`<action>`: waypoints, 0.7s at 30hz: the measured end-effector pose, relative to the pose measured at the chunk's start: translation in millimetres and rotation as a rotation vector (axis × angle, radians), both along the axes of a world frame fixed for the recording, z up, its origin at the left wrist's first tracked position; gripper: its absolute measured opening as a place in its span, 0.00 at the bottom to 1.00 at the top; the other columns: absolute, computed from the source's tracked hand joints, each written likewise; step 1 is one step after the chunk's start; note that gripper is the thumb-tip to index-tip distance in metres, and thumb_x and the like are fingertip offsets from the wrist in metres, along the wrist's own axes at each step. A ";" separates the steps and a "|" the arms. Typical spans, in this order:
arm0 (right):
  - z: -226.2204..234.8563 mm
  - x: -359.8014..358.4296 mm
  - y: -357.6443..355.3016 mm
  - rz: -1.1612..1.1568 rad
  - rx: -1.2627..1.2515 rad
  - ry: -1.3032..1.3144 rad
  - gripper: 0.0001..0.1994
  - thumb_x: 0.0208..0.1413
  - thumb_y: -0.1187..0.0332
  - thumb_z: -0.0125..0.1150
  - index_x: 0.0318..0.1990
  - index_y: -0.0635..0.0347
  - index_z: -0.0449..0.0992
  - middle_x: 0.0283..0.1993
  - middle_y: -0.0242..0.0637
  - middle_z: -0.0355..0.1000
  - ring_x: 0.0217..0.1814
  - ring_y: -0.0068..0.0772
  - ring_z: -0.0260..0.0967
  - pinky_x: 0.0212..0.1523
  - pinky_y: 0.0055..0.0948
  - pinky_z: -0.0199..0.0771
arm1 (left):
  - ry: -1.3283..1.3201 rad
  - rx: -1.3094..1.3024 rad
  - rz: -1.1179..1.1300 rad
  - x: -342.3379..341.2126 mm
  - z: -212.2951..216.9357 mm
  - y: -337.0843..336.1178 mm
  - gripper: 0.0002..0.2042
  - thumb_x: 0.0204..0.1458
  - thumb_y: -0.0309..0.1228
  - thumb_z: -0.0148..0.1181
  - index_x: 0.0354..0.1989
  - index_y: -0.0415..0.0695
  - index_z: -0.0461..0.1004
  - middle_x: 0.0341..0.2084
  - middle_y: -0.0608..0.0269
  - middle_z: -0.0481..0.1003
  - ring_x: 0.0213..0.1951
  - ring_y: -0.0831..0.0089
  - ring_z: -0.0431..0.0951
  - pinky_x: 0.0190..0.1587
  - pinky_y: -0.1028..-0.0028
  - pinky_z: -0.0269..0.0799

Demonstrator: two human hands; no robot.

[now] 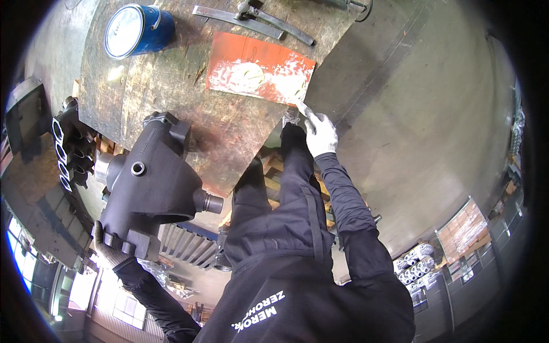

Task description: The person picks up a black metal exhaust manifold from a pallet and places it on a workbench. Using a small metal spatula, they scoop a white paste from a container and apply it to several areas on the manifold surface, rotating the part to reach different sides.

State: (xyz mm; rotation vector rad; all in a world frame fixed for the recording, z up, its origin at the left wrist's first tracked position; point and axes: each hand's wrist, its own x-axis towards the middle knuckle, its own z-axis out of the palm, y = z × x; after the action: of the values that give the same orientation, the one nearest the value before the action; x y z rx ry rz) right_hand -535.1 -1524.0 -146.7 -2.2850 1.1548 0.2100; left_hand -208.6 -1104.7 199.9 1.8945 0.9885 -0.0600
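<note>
Head view:
Left hand: your gloved left hand [108, 247] was closed on the lower corner of the black metal casting [151, 180], its grip wrapped around the flange.
Casting: it stood partly on the worn desk [166, 86] and hung over the near edge, with a round stub pointing right and a small round port on its face.
Right hand: your right hand [319, 132], in a white glove, reached up to the lower right corner of the orange sheet [257, 68]; the fingertips touched or pinched that corner, and you could not tell whether the grip was closed on it.
Sheet: it lay flat on the desk, smeared white, well apart from the casting.
Desk, far side: a blue tin [137, 30] with a pale lid stood at the upper left, and flat metal bars [251, 20] lay near the top edge.
Left rim: a dark part with white-edged openings [63, 154] sat just beside the desk.
</note>
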 end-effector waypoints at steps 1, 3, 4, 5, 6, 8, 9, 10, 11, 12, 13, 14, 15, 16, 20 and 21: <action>-0.3 2.9 1.1 0.009 0.015 0.021 0.19 0.62 0.57 0.58 0.60 0.34 0.77 0.50 0.41 0.76 0.50 0.50 0.76 0.51 0.46 0.76 | 0.001 -0.017 -0.010 1.6 -0.6 5.1 0.18 0.52 0.42 0.70 0.42 0.41 0.77 0.38 0.57 0.79 0.41 0.63 0.81 0.48 0.64 0.78; 1.1 8.1 5.7 0.006 0.036 0.009 0.19 0.61 0.59 0.58 0.60 0.34 0.77 0.48 0.40 0.76 0.50 0.48 0.76 0.50 0.46 0.77 | -0.006 -0.004 -0.024 3.1 -1.8 12.2 0.17 0.52 0.41 0.71 0.41 0.42 0.78 0.37 0.58 0.79 0.40 0.64 0.81 0.47 0.63 0.79; 3.4 9.4 9.9 -0.021 0.056 0.018 0.18 0.61 0.59 0.59 0.59 0.35 0.78 0.48 0.41 0.76 0.49 0.49 0.76 0.50 0.46 0.77 | -0.013 0.029 -0.029 3.6 -1.3 13.9 0.15 0.52 0.40 0.71 0.40 0.43 0.78 0.36 0.59 0.79 0.39 0.63 0.81 0.46 0.63 0.80; 5.0 10.9 13.6 -0.043 0.071 0.019 0.18 0.62 0.60 0.59 0.59 0.35 0.78 0.48 0.42 0.76 0.49 0.50 0.76 0.50 0.46 0.77 | -0.023 0.059 -0.036 4.4 -1.7 13.2 0.14 0.52 0.39 0.71 0.39 0.43 0.79 0.35 0.59 0.79 0.37 0.63 0.81 0.45 0.62 0.81; 5.9 12.8 16.9 -0.062 0.085 0.016 0.18 0.62 0.60 0.60 0.59 0.36 0.79 0.47 0.43 0.77 0.48 0.52 0.77 0.49 0.46 0.77 | -0.016 0.015 -0.018 3.9 -1.6 10.9 0.14 0.52 0.39 0.71 0.39 0.44 0.79 0.34 0.60 0.79 0.37 0.64 0.81 0.44 0.63 0.81; 7.1 14.4 23.8 -0.122 0.084 0.027 0.18 0.62 0.60 0.60 0.59 0.38 0.79 0.48 0.44 0.77 0.49 0.53 0.77 0.51 0.45 0.77 | 0.009 -0.060 0.059 -0.1 1.4 1.3 0.13 0.52 0.39 0.71 0.38 0.45 0.79 0.32 0.62 0.78 0.36 0.65 0.80 0.42 0.64 0.80; 6.2 17.2 28.3 -0.151 0.093 0.032 0.18 0.62 0.60 0.60 0.59 0.39 0.78 0.48 0.45 0.78 0.50 0.54 0.76 0.52 0.45 0.77 | 0.018 -0.062 0.050 -0.9 3.6 -5.8 0.14 0.51 0.41 0.71 0.40 0.48 0.78 0.33 0.65 0.77 0.35 0.66 0.79 0.39 0.65 0.79; 5.5 20.0 31.7 -0.165 0.121 0.043 0.18 0.61 0.61 0.61 0.59 0.47 0.79 0.50 0.46 0.79 0.51 0.54 0.77 0.54 0.44 0.77 | 0.048 -0.012 0.044 -7.6 5.6 -13.7 0.15 0.50 0.44 0.71 0.41 0.52 0.77 0.35 0.67 0.75 0.36 0.67 0.77 0.34 0.66 0.76; 5.4 24.1 36.5 -0.246 0.243 -0.188 0.17 0.66 0.60 0.56 0.59 0.50 0.79 0.53 0.48 0.79 0.56 0.49 0.78 0.56 0.41 0.77 | 0.064 0.092 0.033 -10.3 12.3 -21.5 0.16 0.50 0.45 0.70 0.44 0.54 0.76 0.39 0.68 0.74 0.38 0.65 0.78 0.31 0.64 0.74; 5.8 27.5 40.5 -0.300 0.385 -0.234 0.17 0.65 0.63 0.59 0.58 0.58 0.78 0.56 0.48 0.79 0.57 0.39 0.79 0.57 0.35 0.75 | 0.057 0.076 0.040 -12.8 12.9 -30.0 0.17 0.51 0.47 0.69 0.45 0.55 0.76 0.40 0.68 0.74 0.40 0.65 0.78 0.30 0.66 0.70; 3.8 35.3 44.3 -0.400 0.550 -0.191 0.17 0.66 0.66 0.58 0.58 0.63 0.78 0.49 0.44 0.82 0.47 0.34 0.81 0.49 0.30 0.78 | 0.031 -0.032 0.070 -14.1 16.1 -37.0 0.09 0.53 0.41 0.68 0.36 0.51 0.78 0.28 0.69 0.75 0.27 0.73 0.76 0.29 0.74 0.74; 5.3 39.8 48.3 -0.591 0.909 -0.272 0.17 0.68 0.67 0.57 0.60 0.67 0.76 0.42 0.40 0.81 0.37 0.28 0.79 0.39 0.25 0.78 | -0.028 0.050 0.066 -18.8 10.6 -44.3 0.08 0.53 0.39 0.69 0.35 0.52 0.78 0.29 0.69 0.76 0.28 0.73 0.77 0.31 0.74 0.76; 7.7 45.9 55.7 -0.608 1.043 -0.367 0.17 0.68 0.67 0.56 0.60 0.67 0.75 0.40 0.39 0.79 0.34 0.25 0.77 0.35 0.23 0.76 | -0.039 0.076 0.026 -19.2 11.2 -48.3 0.10 0.51 0.39 0.70 0.36 0.51 0.78 0.29 0.68 0.77 0.28 0.72 0.78 0.32 0.72 0.77; 12.6 51.0 62.3 -0.732 1.181 -0.354 0.18 0.69 0.67 0.56 0.61 0.68 0.73 0.38 0.38 0.78 0.32 0.22 0.75 0.31 0.21 0.75 | -0.031 0.057 0.063 -20.2 8.9 -50.8 0.12 0.50 0.40 0.71 0.38 0.50 0.78 0.30 0.67 0.77 0.28 0.71 0.78 0.33 0.72 0.77; 44.5 81.9 95.0 -0.491 1.552 -0.372 0.20 0.68 0.65 0.59 0.61 0.69 0.71 0.43 0.42 0.79 0.35 0.26 0.77 0.36 0.26 0.80 | -0.003 0.116 0.100 -18.9 7.2 -43.0 0.16 0.50 0.40 0.70 0.42 0.46 0.78 0.33 0.64 0.78 0.33 0.68 0.79 0.39 0.69 0.78; 51.5 95.1 106.5 -0.411 1.571 -0.363 0.20 0.69 0.66 0.58 0.63 0.69 0.70 0.44 0.42 0.79 0.35 0.25 0.77 0.37 0.26 0.80 | -0.005 0.116 0.106 -18.8 6.2 -38.9 0.16 0.50 0.41 0.70 0.43 0.45 0.78 0.34 0.63 0.78 0.33 0.67 0.79 0.40 0.69 0.78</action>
State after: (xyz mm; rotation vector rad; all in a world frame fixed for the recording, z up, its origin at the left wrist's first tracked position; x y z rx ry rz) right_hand -439.9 -1417.5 -95.2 -0.6516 0.7237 0.3439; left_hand -227.4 -1143.6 206.1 1.9426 1.1087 0.0655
